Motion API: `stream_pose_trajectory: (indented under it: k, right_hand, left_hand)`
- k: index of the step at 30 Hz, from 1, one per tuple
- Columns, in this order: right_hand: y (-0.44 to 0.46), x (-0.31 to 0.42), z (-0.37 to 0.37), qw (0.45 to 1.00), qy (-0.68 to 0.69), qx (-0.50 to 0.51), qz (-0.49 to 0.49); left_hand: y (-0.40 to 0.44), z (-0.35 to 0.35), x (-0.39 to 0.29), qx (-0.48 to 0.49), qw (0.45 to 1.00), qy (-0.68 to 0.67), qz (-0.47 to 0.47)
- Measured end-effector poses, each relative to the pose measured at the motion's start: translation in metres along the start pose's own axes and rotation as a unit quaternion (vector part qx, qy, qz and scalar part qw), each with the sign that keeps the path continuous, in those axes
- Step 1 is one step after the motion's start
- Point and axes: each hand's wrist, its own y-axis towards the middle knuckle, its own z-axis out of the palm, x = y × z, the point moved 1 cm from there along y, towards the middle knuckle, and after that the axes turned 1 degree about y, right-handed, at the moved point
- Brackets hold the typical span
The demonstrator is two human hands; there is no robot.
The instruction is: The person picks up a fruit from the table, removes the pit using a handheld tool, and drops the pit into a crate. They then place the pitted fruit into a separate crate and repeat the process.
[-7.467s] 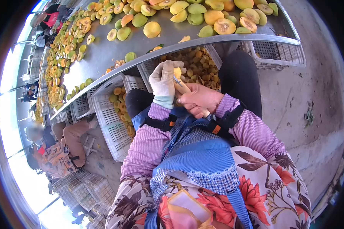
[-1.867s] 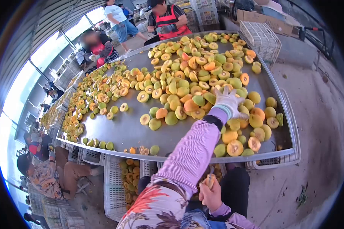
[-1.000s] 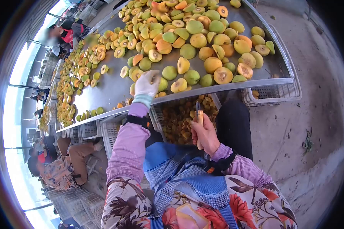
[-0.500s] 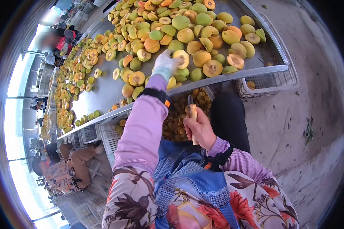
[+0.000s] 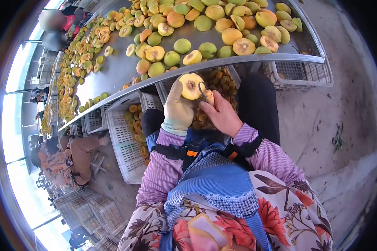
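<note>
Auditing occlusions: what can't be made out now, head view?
Head view:
Tool handle: mostly covered by right hand.
Held cut fruit: back turned from camera.
Crate between knees: partly hidden by left hand and table.
Table's far side: partly cut off by picture top.

Grey floor (image 5: 310, 129); bright light (image 5: 19, 104) at left; stacked crates (image 5: 81, 209).

Daylit from the left; overexposed at the openings (image 5: 16, 121); glaring on the metal table (image 5: 84, 87); fisheye-curved, black at the edges.
</note>
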Motion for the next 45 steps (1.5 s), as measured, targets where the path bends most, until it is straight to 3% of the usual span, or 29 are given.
stream_pose_trajectory:
  k: [2,5,8,12,18,22,31,34,35,39,40,42,45]
  right_hand:
    - [0.0,-0.001,0.002,0.999,-0.034,0.039,-0.008]
    - [-0.004,0.001,0.011,0.996,-0.07,0.011,-0.048]
    - [-0.002,0.003,0.014,0.996,-0.076,0.021,-0.051]
    - [0.003,0.005,0.014,0.995,-0.081,0.037,-0.045]
    - [0.006,0.007,0.017,0.996,-0.071,0.052,-0.01]
    - [0.011,0.002,0.013,0.995,-0.022,0.102,-0.001]
    - [0.004,0.008,0.012,0.994,0.006,0.108,-0.007]
    - [0.002,0.013,0.01,0.995,0.013,0.095,-0.022]
    - [0.004,0.013,0.01,0.995,0.02,0.094,-0.024]
    - [0.006,0.016,0.006,0.995,0.007,0.093,-0.02]
    - [0.005,0.017,0.005,0.996,-0.001,0.09,-0.023]
    - [0.006,0.014,0.003,0.995,-0.023,0.09,-0.03]
    - [0.003,0.012,0.004,0.996,-0.017,0.08,-0.035]
  left_hand:
    - [0.003,-0.016,0.006,-0.024,0.997,0.05,0.044]
    - [-0.001,-0.02,0.01,-0.076,0.991,0.074,0.08]
    - [-0.003,-0.018,0.014,-0.097,0.955,0.227,0.162]
    - [-0.003,-0.016,0.015,-0.1,0.934,0.286,0.187]
    - [-0.005,-0.005,0.014,-0.1,0.942,0.25,0.198]
    - [-0.004,-0.007,0.017,-0.094,0.908,0.304,0.272]
    - [-0.014,0.011,0.004,-0.079,0.893,0.335,0.29]
    - [-0.014,0.014,0.002,-0.073,0.866,0.376,0.321]
    - [-0.01,0.009,0.002,-0.05,0.827,0.425,0.364]
    - [-0.01,0.021,0.001,-0.07,0.889,0.333,0.308]
    - [-0.006,0.018,0.0,-0.063,0.791,0.466,0.392]
    - [-0.004,0.015,-0.004,-0.041,0.767,0.53,0.358]
    - [-0.003,0.022,-0.002,-0.051,0.892,0.339,0.294]
